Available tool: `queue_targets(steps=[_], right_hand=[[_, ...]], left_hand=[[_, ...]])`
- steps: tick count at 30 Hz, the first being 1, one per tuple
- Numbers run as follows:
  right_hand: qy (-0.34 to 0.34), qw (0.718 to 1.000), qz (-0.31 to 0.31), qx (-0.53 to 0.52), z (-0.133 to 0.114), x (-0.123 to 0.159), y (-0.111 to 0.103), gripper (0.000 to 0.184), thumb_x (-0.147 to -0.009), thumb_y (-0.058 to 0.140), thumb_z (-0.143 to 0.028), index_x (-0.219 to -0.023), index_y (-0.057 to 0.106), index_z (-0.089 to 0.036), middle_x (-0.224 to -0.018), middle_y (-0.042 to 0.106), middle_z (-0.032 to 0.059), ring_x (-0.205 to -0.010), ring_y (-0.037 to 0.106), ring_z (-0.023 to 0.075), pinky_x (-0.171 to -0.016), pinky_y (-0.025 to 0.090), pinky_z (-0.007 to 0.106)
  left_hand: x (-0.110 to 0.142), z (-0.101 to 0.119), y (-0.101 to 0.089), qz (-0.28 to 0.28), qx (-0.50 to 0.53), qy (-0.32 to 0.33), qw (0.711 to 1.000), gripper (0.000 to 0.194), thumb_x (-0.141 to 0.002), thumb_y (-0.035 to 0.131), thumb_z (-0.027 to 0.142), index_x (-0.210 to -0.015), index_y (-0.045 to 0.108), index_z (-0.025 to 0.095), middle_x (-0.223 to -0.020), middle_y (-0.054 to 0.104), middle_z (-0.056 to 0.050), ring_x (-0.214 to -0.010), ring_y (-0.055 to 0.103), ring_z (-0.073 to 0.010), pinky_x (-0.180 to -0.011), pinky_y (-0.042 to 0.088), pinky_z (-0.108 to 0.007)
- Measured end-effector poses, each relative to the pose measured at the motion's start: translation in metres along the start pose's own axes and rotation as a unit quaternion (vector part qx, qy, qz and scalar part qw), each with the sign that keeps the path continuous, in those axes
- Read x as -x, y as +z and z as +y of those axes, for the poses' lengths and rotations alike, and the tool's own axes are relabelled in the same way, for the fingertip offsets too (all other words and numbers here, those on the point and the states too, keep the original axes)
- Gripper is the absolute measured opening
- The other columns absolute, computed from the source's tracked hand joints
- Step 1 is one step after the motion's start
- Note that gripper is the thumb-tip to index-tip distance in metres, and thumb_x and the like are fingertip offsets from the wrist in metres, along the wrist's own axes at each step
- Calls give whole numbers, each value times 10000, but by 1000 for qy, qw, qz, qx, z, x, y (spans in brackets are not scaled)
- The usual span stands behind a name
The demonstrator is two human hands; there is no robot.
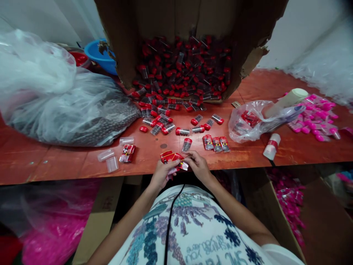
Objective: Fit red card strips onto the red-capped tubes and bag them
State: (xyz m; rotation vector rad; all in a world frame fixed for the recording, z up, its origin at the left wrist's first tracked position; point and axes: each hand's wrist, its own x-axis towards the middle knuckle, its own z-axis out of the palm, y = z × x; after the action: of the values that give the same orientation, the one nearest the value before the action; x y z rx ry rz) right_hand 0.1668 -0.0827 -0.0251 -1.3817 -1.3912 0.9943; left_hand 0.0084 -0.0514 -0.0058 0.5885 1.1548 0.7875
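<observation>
My left hand (161,176) is closed around a fanned bunch of small red printed labels (168,156) at the table's front edge. With thumb and fingers pinched, my right hand (200,168) grips the right end of one label in that bunch. Just beyond my fingers lies a clear red-capped tube (186,145) with dark contents. A stack of similar red labels (127,153) sits to the left, beside several clear empty tubes (112,164). To the right, small red-topped printed packs (216,143) lie in a row.
A torn cardboard box (248,62) spills many red-capped tubes onto the red table (68,165). At left rests a big plastic bag of dark beads (82,110). On the right are a plastic bag (239,127), a white roll (271,146) and pink-capped tubes (314,117).
</observation>
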Motion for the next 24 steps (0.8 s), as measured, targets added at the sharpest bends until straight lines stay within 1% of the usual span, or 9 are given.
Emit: queue_targets(steps=[4, 7, 9, 12, 14, 17, 20, 22, 24], right_hand=[[-36, 999, 3, 31, -1, -13, -8, 225, -896, 499, -321, -1088, 576, -230, -922, 675, 17, -844, 647, 168, -760, 484, 268], [-38, 988, 72, 132, -2, -29, -13, 269, -930, 427, -363, -1090, 581, -211, -967, 669, 56, -879, 639, 191, -798, 474, 301], [-13, 965, 109, 237, -2, -40, -12, 359, -905, 465, -425, -1153, 556, -181, -990, 654, 105, -917, 620, 235, -806, 464, 341], [15, 925, 97, 367, 1, -52, -3, 531, -826, 573, -486, -1243, 510, -163, -1027, 613, 161, -966, 581, 289, -798, 451, 373], [10, 916, 66, 395, 2, -54, 5, 486, -824, 589, -447, -1235, 527, -194, -1023, 591, 150, -956, 570, 283, -791, 449, 369], [-24, 946, 29, 321, 1, -50, 10, 402, -832, 588, -340, -1217, 530, -241, -1044, 569, 100, -952, 566, 242, -819, 455, 355], [-48, 985, 58, 155, -6, -38, 10, 458, -805, 621, -304, -1236, 477, -249, -1110, 547, 64, -979, 562, 199, -857, 466, 326], [-57, 992, 74, 82, -15, -29, 8, 474, -782, 652, -306, -1219, 478, -248, -1108, 545, 51, -976, 561, 187, -866, 469, 318], [-65, 994, 67, 55, -24, -21, 8, 467, -770, 668, -299, -1201, 496, -254, -1083, 549, 42, -969, 562, 184, -872, 467, 320]], left_hand=[[-6, 5, 2, 26, 33, 18, 999, 294, -538, 827, 225, -768, 694, 100, -637, 676, -29, -449, 568, -104, -330, 406, -178], [-9, 12, 2, 55, 86, 40, 994, 270, -535, 830, 211, -730, 679, 103, -598, 653, -1, -418, 542, -83, -326, 410, -174], [-12, 17, 1, 76, 118, 45, 989, 268, -536, 830, 202, -731, 673, 105, -584, 644, 11, -397, 525, -71, -318, 406, -169], [-15, 25, -2, 93, 155, 36, 983, 267, -554, 821, 192, -759, 673, 107, -593, 651, 10, -395, 531, -69, -307, 399, -161], [-17, 29, -3, 102, 172, 27, 979, 250, -572, 811, 184, -764, 670, 110, -596, 653, 10, -398, 540, -71, -306, 404, -160], [-18, 33, -6, 113, 187, 31, 975, 219, -590, 800, 167, -753, 662, 115, -599, 655, 15, -401, 550, -74, -308, 412, -161], [-19, 35, -9, 111, 194, 38, 974, 197, -599, 797, 165, -724, 653, 116, -582, 650, 17, -391, 546, -75, -311, 417, -163], [-20, 35, -10, 108, 194, 35, 974, 180, -615, 790, 173, -712, 652, 111, -565, 645, 12, -373, 533, -73, -310, 415, -164], [-21, 35, -9, 102, 193, 30, 976, 162, -634, 777, 176, -717, 657, 105, -565, 648, 3, -365, 527, -73, -309, 413, -166]])
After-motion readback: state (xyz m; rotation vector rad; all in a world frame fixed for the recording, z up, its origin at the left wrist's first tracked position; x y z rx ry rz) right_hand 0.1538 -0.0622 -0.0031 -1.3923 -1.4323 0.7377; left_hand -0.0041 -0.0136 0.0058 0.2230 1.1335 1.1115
